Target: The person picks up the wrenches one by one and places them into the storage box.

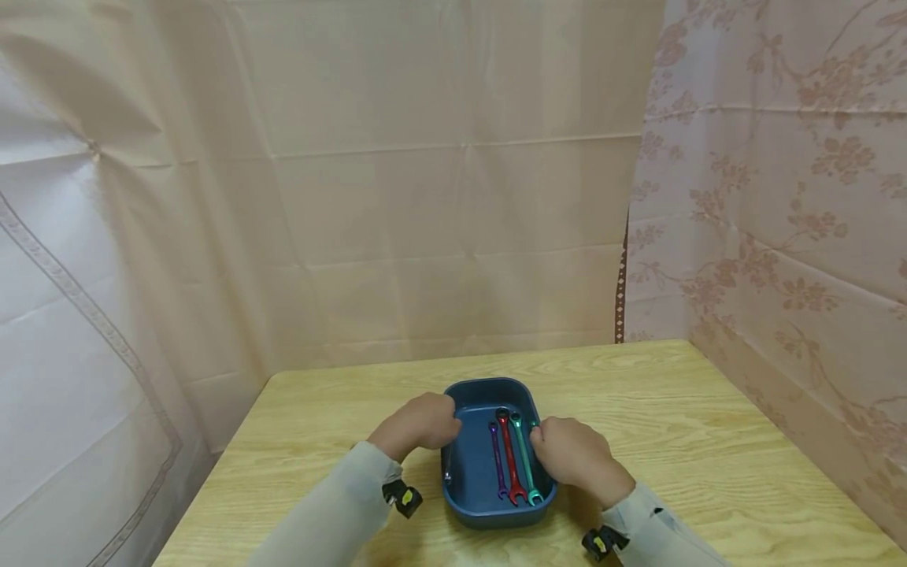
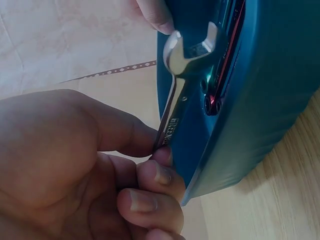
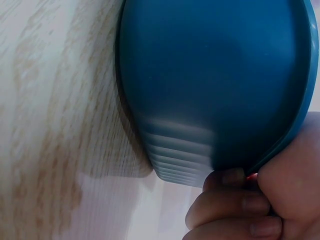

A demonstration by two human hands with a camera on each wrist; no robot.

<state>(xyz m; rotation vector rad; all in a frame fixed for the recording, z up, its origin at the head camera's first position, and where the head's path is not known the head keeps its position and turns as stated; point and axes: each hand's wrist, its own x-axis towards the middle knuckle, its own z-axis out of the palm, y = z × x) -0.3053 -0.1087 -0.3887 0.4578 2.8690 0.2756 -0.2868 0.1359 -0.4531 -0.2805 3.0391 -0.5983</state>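
My left hand (image 1: pixel 423 421) pinches a silver open-end wrench (image 2: pixel 174 107) between thumb and fingers, at the left side of a blue plastic bin (image 1: pixel 496 520). The wrench's open jaw end points away from the fingers, over the inside of the bin. On the opposite side, my right hand (image 1: pixel 575 453) grips the bin's rim, with curled fingers (image 3: pixel 230 205) against the outer wall. Lying side by side in the bin are a purple wrench (image 1: pixel 498 465), a red wrench (image 1: pixel 510 457) and a green wrench (image 1: pixel 525 461).
The bin stands on a light wood-grain table (image 1: pixel 340 441), close to its near edge. Behind it hangs a beige cloth (image 1: pixel 439 205), and a flower-patterned cloth (image 1: pixel 801 220) closes off the right side.
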